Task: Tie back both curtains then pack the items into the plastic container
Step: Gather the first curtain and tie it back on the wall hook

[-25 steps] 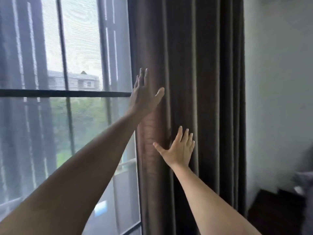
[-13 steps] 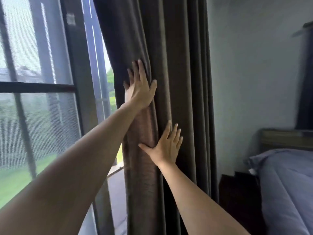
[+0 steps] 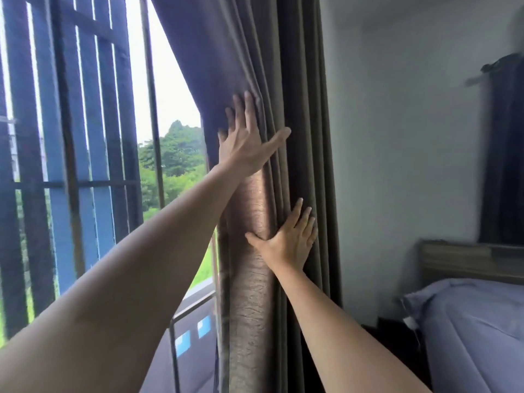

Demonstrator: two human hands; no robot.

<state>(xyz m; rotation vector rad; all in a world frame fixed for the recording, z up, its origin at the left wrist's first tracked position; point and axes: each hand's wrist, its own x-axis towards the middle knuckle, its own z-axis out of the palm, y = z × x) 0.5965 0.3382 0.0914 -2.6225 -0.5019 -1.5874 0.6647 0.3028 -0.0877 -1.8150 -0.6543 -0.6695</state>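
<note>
A dark brown curtain (image 3: 255, 279) hangs in bunched folds at the right side of the window. My left hand (image 3: 245, 143) lies flat against its upper folds, fingers spread and pointing up. My right hand (image 3: 292, 239) presses flat on the folds lower down and a little to the right, fingers apart. Neither hand holds anything. No tie-back or plastic container is in view.
The window (image 3: 85, 165) with dark bars fills the left, with trees outside. A pale wall (image 3: 397, 165) stands right of the curtain. A bed with a bluish sheet (image 3: 476, 321) and wooden headboard (image 3: 467, 259) sits at the lower right beside a dark bedside table (image 3: 397, 336).
Both hands have pushed the curtain to the right, bunching its folds toward the wall. More window is uncovered, and the view has swung right to show the bed.
</note>
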